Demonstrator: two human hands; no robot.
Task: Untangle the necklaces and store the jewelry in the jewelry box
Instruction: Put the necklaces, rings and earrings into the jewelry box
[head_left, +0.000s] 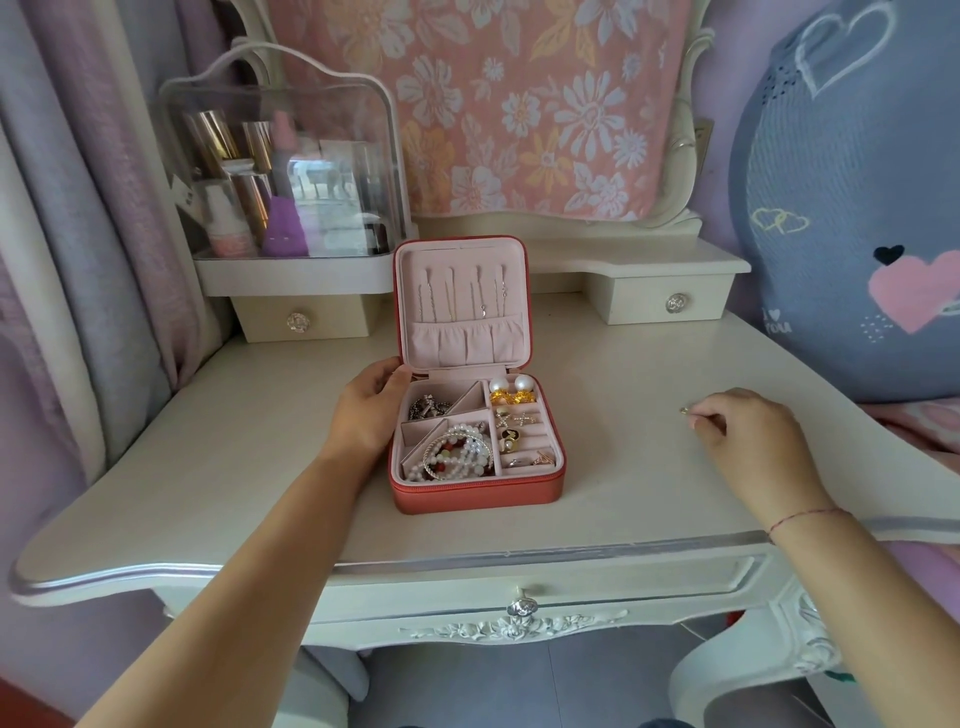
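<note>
Head view: red square jewelry box (475, 491), side held in left hand (371, 410) grip, appears nearly full. Right hand (748, 431) grip pinches small gold piece (684, 410), unstored; box well leftward.

Both forearms, the left forearm (234, 571) and the right forearm (883, 597), are bare as far as they show, the left hand (371, 410) and the right hand (748, 431) are bare too, and a thin red string bracelet (810, 517) circles the right wrist as one fine strand.
</note>
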